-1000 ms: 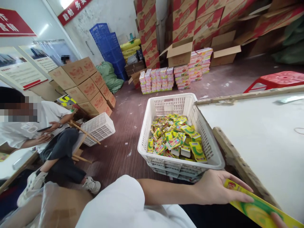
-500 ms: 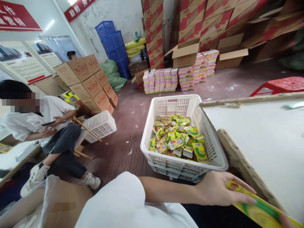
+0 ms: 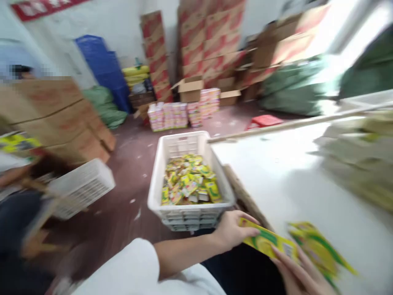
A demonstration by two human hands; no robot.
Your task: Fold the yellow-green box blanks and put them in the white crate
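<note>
A long yellow and green carton (image 3: 266,241) is held low in front of my body, at the edge of the white table. My left hand (image 3: 235,230) grips its left end, thumb on top and fingers behind. My right hand (image 3: 302,272) closes on the carton's right end, its fingers laid along the face. On the table beside my right hand lie several flat yellow and green cartons (image 3: 319,250). Ahead of my left hand stands a white plastic crate (image 3: 155,184) holding many small yellow and green boxes (image 3: 190,182).
The white table (image 3: 260,164) carries a blurred pale stack (image 3: 365,151) at right. A white basket (image 3: 82,186) lies by a seated person at left. Cartons (image 3: 55,110), pink packs (image 3: 168,116), a red stool (image 3: 265,121) and green sacks (image 3: 288,90) stand farther back.
My view has swung right, bringing more of the table and the flat cartons into sight. Both hands still hold the carton; my right hand now shows more fully at its right end.
</note>
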